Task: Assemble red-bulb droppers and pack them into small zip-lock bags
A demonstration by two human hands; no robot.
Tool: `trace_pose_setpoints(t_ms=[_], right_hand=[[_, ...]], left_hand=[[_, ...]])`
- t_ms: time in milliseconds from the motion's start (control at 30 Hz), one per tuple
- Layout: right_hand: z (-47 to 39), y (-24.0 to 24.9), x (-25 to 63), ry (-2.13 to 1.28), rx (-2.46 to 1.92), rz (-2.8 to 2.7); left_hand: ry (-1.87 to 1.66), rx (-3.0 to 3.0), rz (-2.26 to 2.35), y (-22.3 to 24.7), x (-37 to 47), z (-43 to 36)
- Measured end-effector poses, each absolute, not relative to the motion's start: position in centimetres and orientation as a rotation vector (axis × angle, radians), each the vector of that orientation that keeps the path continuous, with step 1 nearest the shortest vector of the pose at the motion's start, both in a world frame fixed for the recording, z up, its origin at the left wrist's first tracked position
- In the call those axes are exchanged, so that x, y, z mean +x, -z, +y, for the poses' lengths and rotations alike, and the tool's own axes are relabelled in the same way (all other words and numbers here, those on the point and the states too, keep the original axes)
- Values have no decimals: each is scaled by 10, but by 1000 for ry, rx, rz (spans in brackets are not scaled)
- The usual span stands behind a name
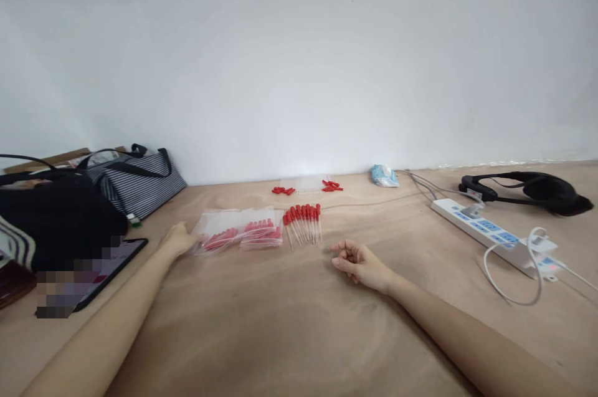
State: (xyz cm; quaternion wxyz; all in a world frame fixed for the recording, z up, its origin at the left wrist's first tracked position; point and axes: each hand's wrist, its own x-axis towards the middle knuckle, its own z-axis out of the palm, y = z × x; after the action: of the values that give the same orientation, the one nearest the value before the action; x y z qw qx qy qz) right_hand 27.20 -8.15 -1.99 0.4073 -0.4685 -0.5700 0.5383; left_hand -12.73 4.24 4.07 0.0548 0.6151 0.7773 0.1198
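Observation:
My left hand is at the left edge of a clear zip bag with red pieces inside; blur hides how its fingertips meet the plastic. A second clear zip bag, also holding red pieces, overlaps it on the right. Beside the bags, several thin clear droppers with red bulbs lie fanned out, bulbs pointing away from me. To the right of their tips, my right hand rests over the table, fingers loosely curled and apart, holding nothing.
Loose red bulbs and more red bulbs flank clear tubes near the wall. A blue-white packet, a power strip with cables and a black headset sit right. Bags and a tablet are left.

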Motion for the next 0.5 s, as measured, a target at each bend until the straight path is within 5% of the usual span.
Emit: trace_pose_setpoints(t_ms=[233, 500], right_hand=[[-82, 18, 272, -1367, -1201, -1456], [-82, 20, 273, -1366, -1185, -1473]], left_hand=[[-227, 1810, 2336, -59, -109, 37], [-743, 1776, 2575, -81, -138, 22]])
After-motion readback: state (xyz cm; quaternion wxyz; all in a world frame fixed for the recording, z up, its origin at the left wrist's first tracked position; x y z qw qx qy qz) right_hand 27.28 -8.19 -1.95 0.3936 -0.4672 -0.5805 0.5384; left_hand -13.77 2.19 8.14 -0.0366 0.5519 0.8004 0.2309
